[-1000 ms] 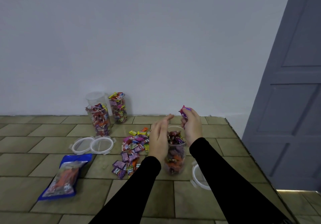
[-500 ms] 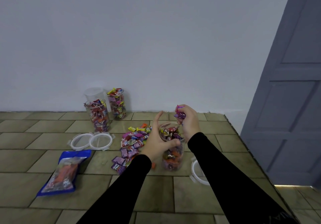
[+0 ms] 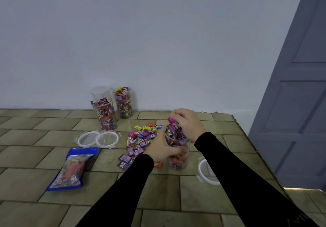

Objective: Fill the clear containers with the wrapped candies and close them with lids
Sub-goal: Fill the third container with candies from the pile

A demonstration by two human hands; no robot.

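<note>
So the jar [image 3: 177, 150] has been grabbed properly now: a second ago the left hand [image 3: 159, 150] was only hovering flat beside it, and now its fingers are wrapped round the jar's middle to steady it on the tiled floor [image 3: 194, 191]. The right hand [image 3: 187, 123], which was raised above the rim with a pink candy [image 3: 171, 121] pinched in it, has been brought down onto the mouth, fingers curled over the heap with that candy between the fingertips. Whether the candy has been let go yet can't be told; it looks like it's being pushed in.

What it means for the job: this jar is pretty much topped up, candies are mounded past the rim, so pressing down is probably needed before a lid will seat. A lid [image 3: 208, 173] is lying just right of the jar, partly hidden by the right sleeve.

Loose candies [image 3: 141, 138] are piled just left of the jar. Two full jars [image 3: 105, 114] and an empty one [image 3: 100, 92] are stood by the wall, none lidded, with two more lids [image 3: 97, 138] in front.
</note>
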